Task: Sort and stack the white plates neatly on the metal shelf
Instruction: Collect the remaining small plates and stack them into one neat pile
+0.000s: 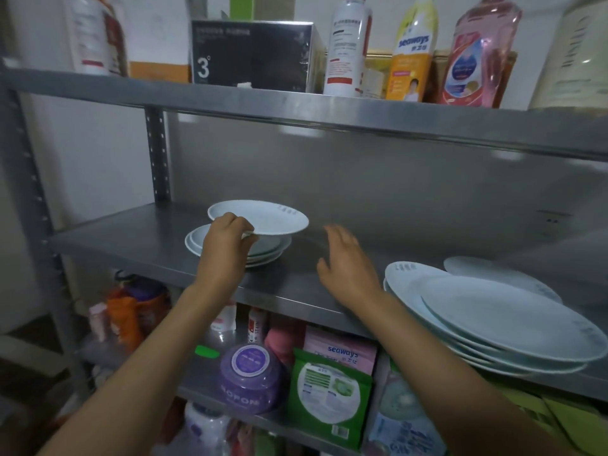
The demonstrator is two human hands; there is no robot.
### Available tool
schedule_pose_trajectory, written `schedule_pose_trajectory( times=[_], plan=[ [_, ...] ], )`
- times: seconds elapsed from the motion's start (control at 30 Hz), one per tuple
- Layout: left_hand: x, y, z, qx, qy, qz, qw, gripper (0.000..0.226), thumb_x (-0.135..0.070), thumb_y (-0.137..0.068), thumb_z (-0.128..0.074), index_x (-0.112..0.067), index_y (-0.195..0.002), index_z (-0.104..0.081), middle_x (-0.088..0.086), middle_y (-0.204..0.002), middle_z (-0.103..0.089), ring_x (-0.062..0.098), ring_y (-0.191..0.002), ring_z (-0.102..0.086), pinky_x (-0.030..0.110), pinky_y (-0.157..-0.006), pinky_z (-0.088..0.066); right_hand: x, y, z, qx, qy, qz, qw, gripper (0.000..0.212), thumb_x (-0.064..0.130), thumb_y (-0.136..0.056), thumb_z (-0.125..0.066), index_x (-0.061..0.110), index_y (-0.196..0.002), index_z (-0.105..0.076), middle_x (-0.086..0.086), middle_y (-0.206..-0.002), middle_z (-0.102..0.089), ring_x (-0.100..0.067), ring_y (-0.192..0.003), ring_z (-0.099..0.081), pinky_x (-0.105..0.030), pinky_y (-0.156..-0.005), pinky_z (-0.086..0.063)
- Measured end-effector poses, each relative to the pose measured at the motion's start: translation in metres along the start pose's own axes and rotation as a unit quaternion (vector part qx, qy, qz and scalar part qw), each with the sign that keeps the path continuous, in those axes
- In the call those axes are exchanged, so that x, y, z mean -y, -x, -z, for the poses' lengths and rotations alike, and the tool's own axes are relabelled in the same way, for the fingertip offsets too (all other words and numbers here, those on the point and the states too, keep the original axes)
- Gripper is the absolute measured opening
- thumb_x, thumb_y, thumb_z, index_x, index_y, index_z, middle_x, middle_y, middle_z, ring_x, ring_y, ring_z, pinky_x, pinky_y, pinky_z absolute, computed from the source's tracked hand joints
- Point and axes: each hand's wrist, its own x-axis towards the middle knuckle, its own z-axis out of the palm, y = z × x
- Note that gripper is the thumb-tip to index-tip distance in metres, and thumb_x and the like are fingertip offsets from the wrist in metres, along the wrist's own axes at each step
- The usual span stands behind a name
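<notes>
Left hand (227,245) pinches the rim of a small plate (263,218), glossy white and shallow, held just above the small stack (260,255) on the steel shelf (138,238). Right hand (348,264) hovers mid-shelf, fingers loose and spread, holding nothing. Far right, the big stack (493,324) sits uneven, one flat plate (493,274) behind it. Roughly halfway, I'd judge.

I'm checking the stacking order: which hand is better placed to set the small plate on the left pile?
Left. The left hand already pinches the small plate right above the small pile; the right hand is open and empty.
</notes>
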Motion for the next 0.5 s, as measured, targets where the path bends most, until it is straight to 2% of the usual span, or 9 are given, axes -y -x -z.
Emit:
schedule_pose_trajectory(
  times=[0.2, 0.33, 0.5],
  plan=[
    [0.013, 0.002, -0.022, 0.014, 0.012, 0.030, 0.999, 0.006, -0.003, -0.082, -0.070, 0.001, -0.084, -0.066, 0.016, -0.089, -0.061, 0.031, -0.084, -0.057, 0.037, -0.071, -0.045, -0.007, 0.003, -0.027, 0.042, -0.008, -0.019, 0.999, 0.060, 0.014, -0.087, -0.052, 0.007, -0.142, -0.031, -0.010, -0.143, -0.038, -0.027, -0.130, -0.037, -0.036, -0.104, -0.037],
    [0.019, -0.001, -0.037, 0.035, -0.005, 0.035, 0.999, 0.006, -0.004, -0.083, -0.068, 0.000, -0.081, -0.064, 0.014, -0.085, -0.058, 0.029, -0.080, -0.054, 0.030, -0.066, -0.033, -0.010, 0.002, -0.035, 0.058, -0.002, -0.033, 0.998, 0.060, 0.015, -0.086, -0.052, 0.009, -0.141, -0.031, -0.010, -0.141, -0.040, -0.027, -0.127, -0.039, -0.036, -0.100, -0.040],
    [0.026, 0.001, -0.045, 0.063, -0.025, 0.059, 0.996, 0.007, -0.004, -0.086, -0.062, 0.001, -0.082, -0.061, 0.016, -0.085, -0.056, 0.032, -0.077, -0.055, 0.035, -0.063, -0.038, -0.010, -0.003, -0.039, 0.060, -0.006, -0.036, 0.998, 0.059, 0.015, -0.085, -0.051, 0.008, -0.140, -0.033, -0.010, -0.140, -0.041, -0.027, -0.126, -0.039, -0.036, -0.099, -0.041]
  ],
)
